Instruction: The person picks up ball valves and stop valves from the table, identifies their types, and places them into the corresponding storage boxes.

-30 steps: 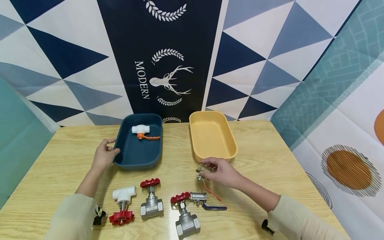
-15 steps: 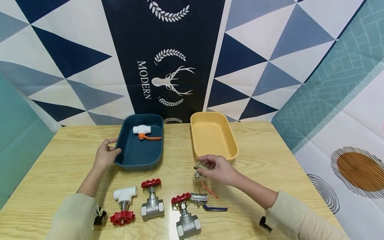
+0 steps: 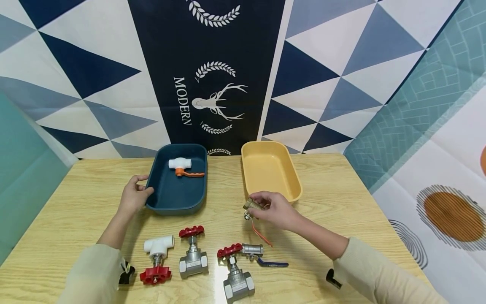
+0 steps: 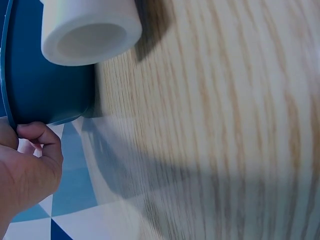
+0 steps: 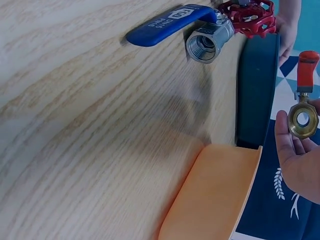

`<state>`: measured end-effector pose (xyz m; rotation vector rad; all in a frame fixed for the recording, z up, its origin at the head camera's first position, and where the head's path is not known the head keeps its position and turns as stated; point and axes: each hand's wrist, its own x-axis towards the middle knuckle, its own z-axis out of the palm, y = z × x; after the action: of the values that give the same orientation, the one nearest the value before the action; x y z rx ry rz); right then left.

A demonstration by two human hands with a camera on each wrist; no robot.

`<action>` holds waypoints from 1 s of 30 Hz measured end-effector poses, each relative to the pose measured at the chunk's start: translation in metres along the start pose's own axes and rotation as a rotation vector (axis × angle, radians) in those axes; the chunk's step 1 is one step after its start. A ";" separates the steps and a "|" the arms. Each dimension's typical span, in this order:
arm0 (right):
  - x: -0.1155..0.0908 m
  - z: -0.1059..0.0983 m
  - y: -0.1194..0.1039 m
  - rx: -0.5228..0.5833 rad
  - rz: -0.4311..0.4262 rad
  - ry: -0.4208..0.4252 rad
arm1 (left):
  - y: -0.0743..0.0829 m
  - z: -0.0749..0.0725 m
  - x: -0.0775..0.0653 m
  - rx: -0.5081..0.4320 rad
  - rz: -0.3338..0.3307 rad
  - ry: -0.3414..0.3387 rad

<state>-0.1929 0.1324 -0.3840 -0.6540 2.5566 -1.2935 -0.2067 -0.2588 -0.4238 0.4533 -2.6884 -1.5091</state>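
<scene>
My left hand (image 3: 133, 197) pinches the left rim of the dark blue bin (image 3: 174, 198) between thumb and fingers. Inside that bin lies a white plastic ball valve (image 3: 179, 164) with an orange lever. My right hand (image 3: 279, 211) holds a brass ball valve (image 3: 251, 204) above the table, at the near edge of the yellow bin (image 3: 267, 171). The valve's red lever (image 3: 262, 234) hangs down toward the table. In the right wrist view, thumb and fingers grip the brass body (image 5: 302, 120), its round bore facing the camera.
Along the table's near side lie a white plastic valve (image 3: 157, 247) with a red handwheel, a steel gate valve (image 3: 193, 261), another steel gate valve (image 3: 238, 283), and a small steel ball valve (image 3: 252, 250) with a blue lever. A patterned backdrop (image 3: 212, 101) stands behind the bins.
My right hand has moved slightly left and away from me, carrying the brass ball valve; its lever hangs steeper. The left hand keeps its hold on the blue bin's rim.
</scene>
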 end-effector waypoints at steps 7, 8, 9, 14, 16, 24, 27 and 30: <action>0.005 0.001 -0.004 -0.011 0.025 0.005 | -0.001 0.000 0.000 -0.005 0.006 -0.008; 0.005 0.001 -0.005 -0.013 0.030 0.007 | -0.002 0.000 0.000 -0.009 0.005 -0.011; 0.005 0.001 -0.006 -0.013 0.037 0.012 | -0.002 0.000 0.000 -0.011 0.005 -0.013; 0.007 0.002 -0.006 -0.002 0.033 0.021 | -0.003 0.000 0.001 -0.014 0.005 -0.011; 0.009 0.002 -0.006 0.005 0.022 0.024 | -0.003 0.000 0.002 -0.011 0.007 -0.008; 0.013 0.002 -0.010 0.007 -0.035 0.039 | -0.005 -0.001 0.003 -0.017 0.013 -0.013; 0.016 0.002 -0.013 -0.005 -0.021 0.029 | -0.005 -0.001 0.004 -0.017 0.013 -0.013; 0.019 0.002 -0.015 0.000 0.007 0.016 | -0.005 -0.002 0.004 -0.016 0.012 -0.012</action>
<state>-0.2048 0.1141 -0.3723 -0.6366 2.5692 -1.3010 -0.2093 -0.2636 -0.4277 0.4285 -2.6808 -1.5337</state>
